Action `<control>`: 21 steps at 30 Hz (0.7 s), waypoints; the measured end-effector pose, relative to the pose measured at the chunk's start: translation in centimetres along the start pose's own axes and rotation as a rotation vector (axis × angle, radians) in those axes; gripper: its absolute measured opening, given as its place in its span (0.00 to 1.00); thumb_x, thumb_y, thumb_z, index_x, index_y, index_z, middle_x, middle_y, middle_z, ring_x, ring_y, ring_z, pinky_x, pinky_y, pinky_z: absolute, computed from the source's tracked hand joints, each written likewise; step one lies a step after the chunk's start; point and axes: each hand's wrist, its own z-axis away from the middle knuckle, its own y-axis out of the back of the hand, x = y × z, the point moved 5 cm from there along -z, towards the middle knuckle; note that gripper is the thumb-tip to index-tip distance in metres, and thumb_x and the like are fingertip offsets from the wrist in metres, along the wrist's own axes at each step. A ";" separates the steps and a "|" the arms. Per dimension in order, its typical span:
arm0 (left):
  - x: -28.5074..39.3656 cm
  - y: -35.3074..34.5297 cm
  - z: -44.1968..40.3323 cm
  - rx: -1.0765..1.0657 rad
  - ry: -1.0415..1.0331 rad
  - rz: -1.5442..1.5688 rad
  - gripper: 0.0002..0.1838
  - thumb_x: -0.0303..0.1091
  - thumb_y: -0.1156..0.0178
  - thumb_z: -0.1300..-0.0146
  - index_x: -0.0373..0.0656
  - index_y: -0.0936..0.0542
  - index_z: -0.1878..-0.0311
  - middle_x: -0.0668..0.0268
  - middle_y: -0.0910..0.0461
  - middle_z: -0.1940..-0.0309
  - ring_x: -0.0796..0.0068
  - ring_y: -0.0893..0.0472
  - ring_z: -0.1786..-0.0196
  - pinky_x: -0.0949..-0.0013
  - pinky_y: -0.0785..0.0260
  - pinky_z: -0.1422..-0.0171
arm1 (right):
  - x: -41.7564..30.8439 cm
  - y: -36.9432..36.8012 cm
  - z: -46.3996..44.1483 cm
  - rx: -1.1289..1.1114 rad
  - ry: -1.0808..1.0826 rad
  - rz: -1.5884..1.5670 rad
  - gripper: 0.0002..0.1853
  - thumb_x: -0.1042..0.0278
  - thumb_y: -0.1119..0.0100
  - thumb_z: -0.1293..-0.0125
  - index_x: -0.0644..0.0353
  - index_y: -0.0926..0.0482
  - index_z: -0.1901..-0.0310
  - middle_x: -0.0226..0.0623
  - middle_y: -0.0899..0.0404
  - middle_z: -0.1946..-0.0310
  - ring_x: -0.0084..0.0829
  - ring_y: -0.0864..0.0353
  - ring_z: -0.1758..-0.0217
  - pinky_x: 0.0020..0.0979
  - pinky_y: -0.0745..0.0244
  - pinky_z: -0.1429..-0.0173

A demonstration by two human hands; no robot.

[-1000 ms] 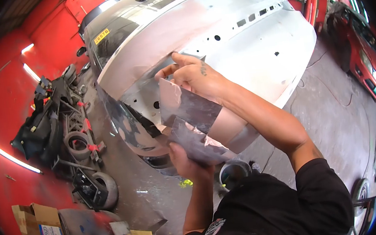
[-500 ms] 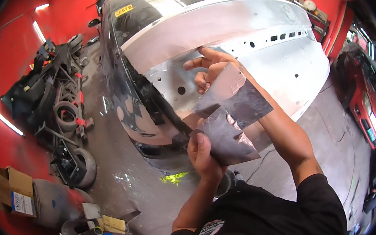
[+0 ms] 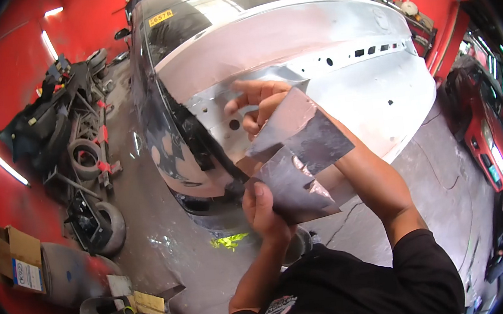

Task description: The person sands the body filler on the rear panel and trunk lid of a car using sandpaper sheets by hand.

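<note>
Pink paste (image 3: 284,112) covers the far end of the upper plate (image 3: 324,142), with more along the edge of the lower plate (image 3: 282,183), which overlaps it in front of the pale boot lid (image 3: 372,88). The left hand (image 3: 263,211) has its grip on the lower plate, thumb on top. Beyond them, the right hand (image 3: 267,97) reaches out with loosely bent fingers; the plate covers its palm, so I cannot tell whether it grasps anything or touches the metal.

The step in hand seems to be checking the panel with paste kept ready; the next move probably calls for a steady left hand and a clear path for the right. What stands in the way is mainly the plates themselves, between the body and the boot lid.

Near the car's rear corner, a yellow-green scrap (image 3: 230,242) lies on the floor. Car parts (image 3: 85,167) clutter the left side; a red car (image 3: 484,143) stands well apart, right.
</note>
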 end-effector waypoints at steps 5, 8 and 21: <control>-0.1 0.6 -0.2 0.071 -0.014 -0.088 0.34 0.52 0.43 0.22 0.29 0.29 0.30 0.48 0.22 0.39 0.52 0.17 0.39 0.50 0.24 0.32 | -5.1 -1.1 8.0 0.215 0.256 0.542 0.31 0.80 0.54 0.37 0.66 0.20 0.31 0.41 0.15 0.55 0.28 0.19 0.56 0.29 0.20 0.49; -0.3 0.4 -0.7 -0.042 -0.024 -0.021 0.30 0.52 0.52 0.17 0.35 0.29 0.29 0.55 0.23 0.37 0.59 0.18 0.40 0.55 0.21 0.38 | -6.5 0.3 13.7 0.243 0.453 0.664 0.33 0.84 0.54 0.40 0.67 0.20 0.31 0.39 0.17 0.56 0.26 0.21 0.59 0.29 0.22 0.52; 1.1 -2.2 -1.8 -0.029 0.115 0.012 0.24 0.49 0.53 0.14 0.39 0.24 0.32 0.62 0.15 0.46 0.69 0.15 0.47 0.64 0.22 0.43 | -2.5 -4.7 18.3 0.034 0.720 1.717 0.44 0.81 0.39 0.51 0.37 0.21 0.28 0.38 0.18 0.60 0.34 0.20 0.72 0.31 0.22 0.70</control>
